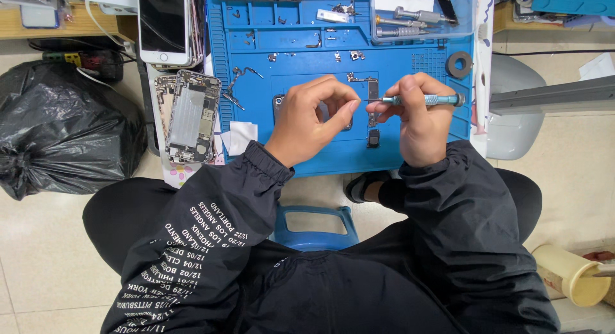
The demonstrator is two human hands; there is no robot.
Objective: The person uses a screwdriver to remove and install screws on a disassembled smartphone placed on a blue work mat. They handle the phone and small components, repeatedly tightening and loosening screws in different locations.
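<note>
Two hands were seen working over a blue repair mat [410, 148] in the one head view, so that's all there was to go on. The right hand [419, 126] was clenched around a small blue-grey screwdriver [423, 100], held sideways with its tip aimed left toward the other hand, probably so something tiny could be set on or picked off the tip. The left hand [314, 119] was curled with thumb and forefinger pinched together right at that tip; whether a screw was actually caught between them couldn't be told, it was too small. Both wrists were bent inward and kept low over the mat, sleeves of a black jacket [333, 257] pushed up to the wrist.

Under the hands a dark phone part [349, 124] was lying flat on the mat, mostly hidden by the fingers, with a narrow circuit board [373, 94] just beside the screwdriver tip and a small dark piece [373, 138] lower down. Loose screws and brackets were parked in the mat's upper compartments, likely so they wouldn't roll off.

Off the mat's left edge an opened phone shell [191, 116] was laid face up, and a white phone [164, 25] was set above it. A black rubbish bag [64, 129] was slumped on the floor at far left.
</note>
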